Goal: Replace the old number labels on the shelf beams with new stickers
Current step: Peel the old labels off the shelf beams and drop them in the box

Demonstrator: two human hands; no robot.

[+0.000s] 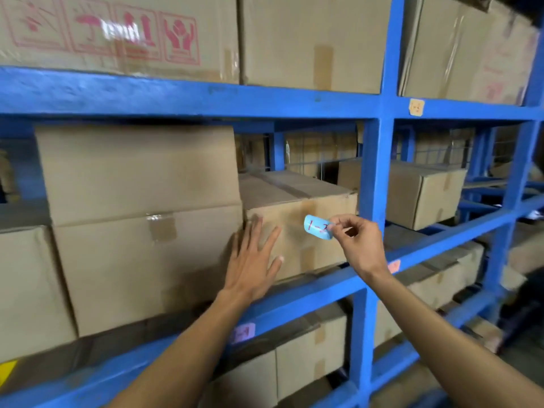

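My right hand [357,244] pinches a light blue sticker [316,226] with red handwriting, holding it up in front of a cardboard box [294,231]. My left hand [253,260] is open with fingers spread, its palm against the front of that box, just above the blue shelf beam [309,293]. On that beam a pink label [244,332] shows below my left forearm, and a second pink label [394,266] peeks out behind my right wrist. An orange label [416,107] sits on the upper beam [206,95] at the right.
Blue steel racking with an upright post [374,187] splits the bays. Cardboard boxes fill every level: a large one [141,225] left of my hand, smaller ones [424,195] in the right bay. A yellow tag [7,372] shows at the lower left edge.
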